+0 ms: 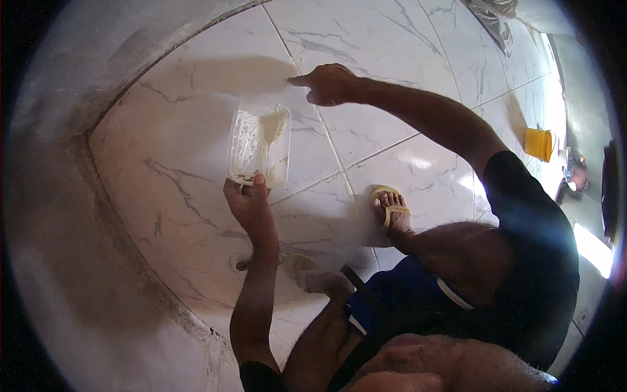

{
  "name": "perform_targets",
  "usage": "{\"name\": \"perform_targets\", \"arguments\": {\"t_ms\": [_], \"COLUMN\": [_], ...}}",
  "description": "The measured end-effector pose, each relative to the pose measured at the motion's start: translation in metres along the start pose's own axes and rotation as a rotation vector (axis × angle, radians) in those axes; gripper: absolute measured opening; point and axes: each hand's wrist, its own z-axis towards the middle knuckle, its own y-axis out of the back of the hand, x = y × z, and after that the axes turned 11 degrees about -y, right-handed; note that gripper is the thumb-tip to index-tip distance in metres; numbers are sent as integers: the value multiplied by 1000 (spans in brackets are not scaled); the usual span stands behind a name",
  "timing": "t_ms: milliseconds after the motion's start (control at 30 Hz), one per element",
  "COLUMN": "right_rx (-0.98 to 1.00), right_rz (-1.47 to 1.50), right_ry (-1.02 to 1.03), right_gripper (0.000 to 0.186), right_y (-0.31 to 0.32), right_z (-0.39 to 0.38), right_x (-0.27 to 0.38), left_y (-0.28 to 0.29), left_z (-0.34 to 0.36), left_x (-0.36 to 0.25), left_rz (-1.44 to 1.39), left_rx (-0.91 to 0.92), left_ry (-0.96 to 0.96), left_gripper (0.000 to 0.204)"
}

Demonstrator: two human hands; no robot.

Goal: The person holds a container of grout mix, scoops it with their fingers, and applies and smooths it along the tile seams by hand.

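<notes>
Well, head cam: looks down at pers. squatting on floor; clock dirs. from pic. centre unless noted
Plastic tub (234, 153): at 10–11 o'c., clear/whitish, approx. rectangular, long side running roughly 12 to 6; can't tell if base touches floor
Cream paste (271, 134): inside tub, thick patch toward tub's 1–2 o'c., thinner smears on the rest, some at rim
Left hand (251, 204): at 9 o'c., gripping tub's 6 o'c. end, thumb on top by rim, fingers partly hidden beneath
Right hand (332, 85): at 12 o'c., off tub's 1–2 o'c. corner & apart from it; index stretched toward 9, other fingers curled; can't tell if palm holds anything or if fingertip meets floor
Tiled floor (196, 140): white w/ grey veins, dark joints
Dark hole (242, 266): in floor, 7–8 o'c., just beside L forearm
Yellow sandal (398, 210): on R foot, 3 o'c.
Grey wall (59, 215): curving along 9 o'c. side
Yellow bucket (537, 144): 2–3 o'c., well apart from tub
Grey plastic bag (494, 23): 1–2 o'c., near pic. edge, crumpled
</notes>
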Motion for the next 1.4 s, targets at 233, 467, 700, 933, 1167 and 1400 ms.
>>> {"name": "perform_targets", "arguments": {"t_ms": [233, 467, 700, 933, 1167, 1400], "right_rx": [160, 311, 275, 47, -223, -167], "right_rz": [-79, -324, 126, 786, 233, -216], "right_ry": [117, 131, 176, 52, -34, -66], "right_gripper": [55, 52, 47, 56, 50, 60], "right_y": [28, 42, 18, 27, 15, 12], "right_z": [-50, -49, -36, 12, 36, 43], "right_x": [46, 79, 52, -20, -26, -37], "left_y": [5, -10, -14, -17, -8, -5], "left_z": [3, -4, 4, 13, 13, 11], "left_x": [8, -4, -1, 8, 12, 8], "left_rz": [0, -27, -11, 2, 41, 50], "left_rx": [43, 152, 92, 68, 73, 69], "left_ry": [-62, -170, -159, -84, -84, -59], "left_gripper": [55, 58, 61, 59, 59, 58]}}
